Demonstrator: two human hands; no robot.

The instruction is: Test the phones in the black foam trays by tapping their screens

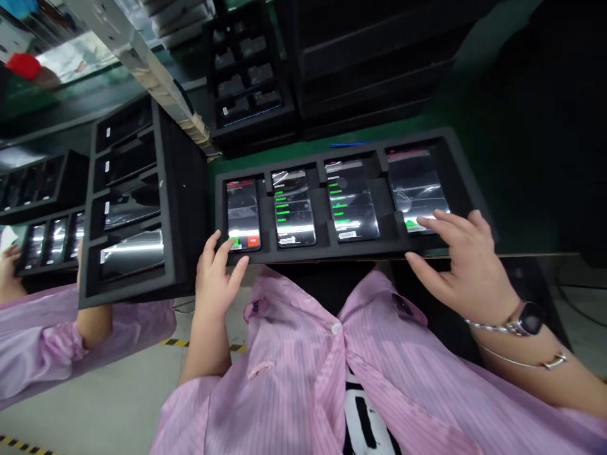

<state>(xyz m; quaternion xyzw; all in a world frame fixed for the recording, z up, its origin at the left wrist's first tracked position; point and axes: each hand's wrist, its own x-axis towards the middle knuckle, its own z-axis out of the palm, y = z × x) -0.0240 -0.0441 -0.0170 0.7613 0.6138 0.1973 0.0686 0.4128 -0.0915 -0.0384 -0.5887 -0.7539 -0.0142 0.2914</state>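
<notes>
Dim light leaves the tabletop (294, 155) behind the front tray (385, 199) murky, with deepest shadow right of that tray. Pale reflections streak its phones (294, 208), whose small text is illegible; whiter glare strikes the tray stack (184, 208) leftward. Far left beyond it, a red object (23, 65) blurs.

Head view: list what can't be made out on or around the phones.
In the head view:
- Phones: screen text too small and blurred to read.
- Green button at the left hand: partly covered by a finger; whether it is being pressed cannot be told.
- Co-worker's arm: partly hidden by the tray stack.
- Red thing, top left: too blurred to identify.
</notes>
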